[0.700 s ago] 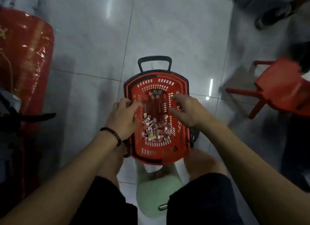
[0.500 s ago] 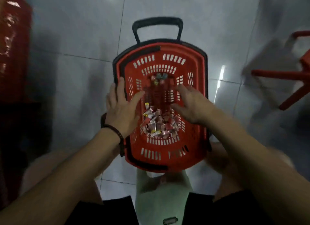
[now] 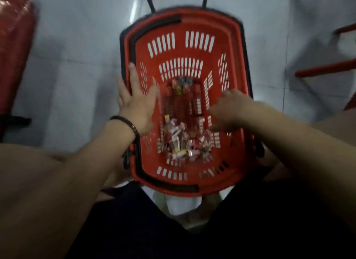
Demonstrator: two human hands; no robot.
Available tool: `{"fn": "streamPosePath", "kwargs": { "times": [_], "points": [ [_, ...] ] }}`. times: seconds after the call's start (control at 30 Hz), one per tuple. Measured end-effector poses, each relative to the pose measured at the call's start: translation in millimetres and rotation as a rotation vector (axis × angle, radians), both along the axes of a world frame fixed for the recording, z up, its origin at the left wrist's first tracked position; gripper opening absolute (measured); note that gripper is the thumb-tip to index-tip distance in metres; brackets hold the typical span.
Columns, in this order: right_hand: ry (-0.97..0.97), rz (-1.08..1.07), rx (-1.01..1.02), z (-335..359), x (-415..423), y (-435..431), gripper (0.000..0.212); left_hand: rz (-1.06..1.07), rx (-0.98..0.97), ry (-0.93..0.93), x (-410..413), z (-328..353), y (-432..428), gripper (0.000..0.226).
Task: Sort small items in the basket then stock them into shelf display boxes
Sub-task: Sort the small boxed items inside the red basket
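basket [image 3: 180, 42]: red, slotted, on the tiled floor [image 3: 81, 56] between the person's knees
small items [image 3: 181, 141]: heaped at the near end of the basket bottom – a few more [image 3: 181, 84] at the far end
left hand [image 3: 134, 106]: flat, fingers straight, resting on the basket's left rim
right hand [image 3: 231, 112]: over the right inner wall, just beside the heap – blurred, cannot tell if it holds anything
bracelet [image 3: 125, 121]: dark, on the left wrist
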State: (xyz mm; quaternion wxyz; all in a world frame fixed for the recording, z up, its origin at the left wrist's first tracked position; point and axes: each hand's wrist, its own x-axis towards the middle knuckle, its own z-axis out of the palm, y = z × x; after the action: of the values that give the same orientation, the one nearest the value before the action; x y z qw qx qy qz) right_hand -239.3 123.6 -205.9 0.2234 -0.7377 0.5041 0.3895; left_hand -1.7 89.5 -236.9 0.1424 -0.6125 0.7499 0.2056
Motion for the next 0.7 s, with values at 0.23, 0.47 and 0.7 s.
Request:
{"fn": "streamPosePath", "kwargs": {
  "times": [0.23,0.47,0.7],
  "points": [
    [-0.15,-0.113,-0.227,-10.5,0.9,55.1,0.056,-0.044,-0.036,-0.021,6.3,8.2,32.8,0.069],
    [-0.452,-0.298,-0.303,9.3,-5.0,64.7,0.045,-0.365,-0.286,0.014,-18.0,7.1,53.3,0.073],
    [-0.54,-0.294,-0.3,0.4,-6.9,36.2,0.039,-0.338,0.41,-0.081,-45.2,-108.5,43.3,0.075]
  ]
}}
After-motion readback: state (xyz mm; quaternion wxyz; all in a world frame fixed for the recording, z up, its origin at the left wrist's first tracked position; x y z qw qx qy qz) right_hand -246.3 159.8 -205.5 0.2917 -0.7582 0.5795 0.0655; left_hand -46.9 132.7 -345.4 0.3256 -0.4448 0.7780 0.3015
